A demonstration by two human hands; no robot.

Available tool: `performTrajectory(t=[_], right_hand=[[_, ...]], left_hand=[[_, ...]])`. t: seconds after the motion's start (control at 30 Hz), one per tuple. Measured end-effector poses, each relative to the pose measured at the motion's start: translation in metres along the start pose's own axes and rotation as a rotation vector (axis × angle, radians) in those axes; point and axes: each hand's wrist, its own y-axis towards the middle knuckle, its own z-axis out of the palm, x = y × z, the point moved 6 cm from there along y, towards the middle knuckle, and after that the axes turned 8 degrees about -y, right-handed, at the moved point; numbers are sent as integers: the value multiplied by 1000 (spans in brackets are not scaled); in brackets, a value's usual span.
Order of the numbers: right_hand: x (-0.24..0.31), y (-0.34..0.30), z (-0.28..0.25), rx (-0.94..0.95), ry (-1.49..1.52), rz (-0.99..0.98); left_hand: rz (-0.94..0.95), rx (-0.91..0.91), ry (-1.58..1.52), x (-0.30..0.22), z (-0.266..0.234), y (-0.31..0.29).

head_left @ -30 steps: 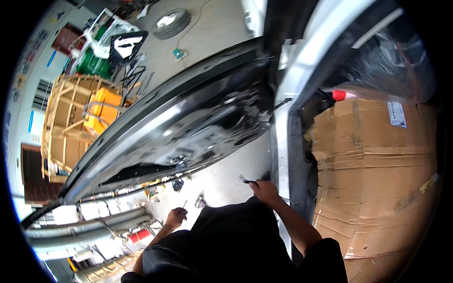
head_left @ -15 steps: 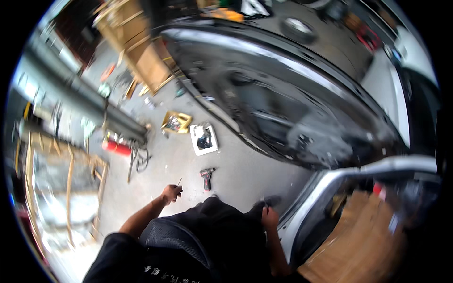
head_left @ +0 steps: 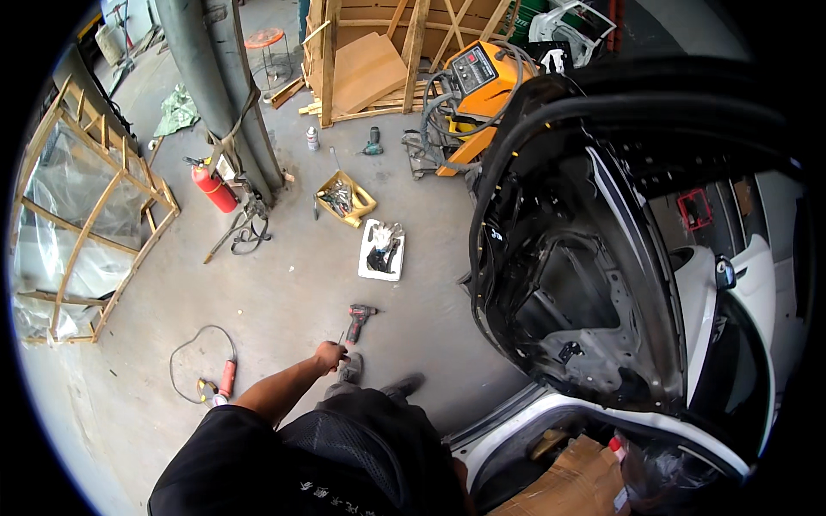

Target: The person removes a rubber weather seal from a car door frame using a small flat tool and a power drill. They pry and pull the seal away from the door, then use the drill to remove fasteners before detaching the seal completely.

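Observation:
In front of my body, my left hand [head_left: 330, 356] is closed around a thin, rod-like tool [head_left: 342, 338] whose slim end sticks up past the fingers. A red and black cordless drill [head_left: 359, 322] lies on the floor just beyond that hand, apart from it. My right hand [head_left: 461, 476] is low beside my right hip, at the edge of the car's white opening frame [head_left: 516, 414]. Its fingers are hidden, so I cannot tell what it touches. Over to the right stands an open car panel [head_left: 594, 301] with a dark, bare inner side.
A white tray [head_left: 366, 267] and a yellow box of tools [head_left: 366, 212] sit on the floor ahead. A corded red power tool [head_left: 227, 378] lies left. Beyond are a fire extinguisher [head_left: 212, 187], a post [head_left: 206, 95] and an orange machine [head_left: 486, 82]. Cardboard [head_left: 564, 482] fills the car opening.
My view has swung right and steadied, bringing the orange machine into sight. The left hand still grips the thin tool, now nearer my feet. My right hand has dropped back, mostly out of sight.

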Motion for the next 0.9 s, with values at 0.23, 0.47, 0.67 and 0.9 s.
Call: performTrajectory(t=[0.23, 0.47, 0.67, 0.9], right_hand=[[-14, -20, 18, 38, -55, 29], [-14, -37, 29, -80, 261, 188], [-13, -9, 47, -57, 222, 193], [-47, -5, 84, -49, 195, 189]], left_hand=[[190, 59, -259, -109, 49, 23], [135, -44, -26, -69, 35, 45], [-43, -135, 64, -31, 19, 67], [204, -133, -77, -163, 46, 108]])
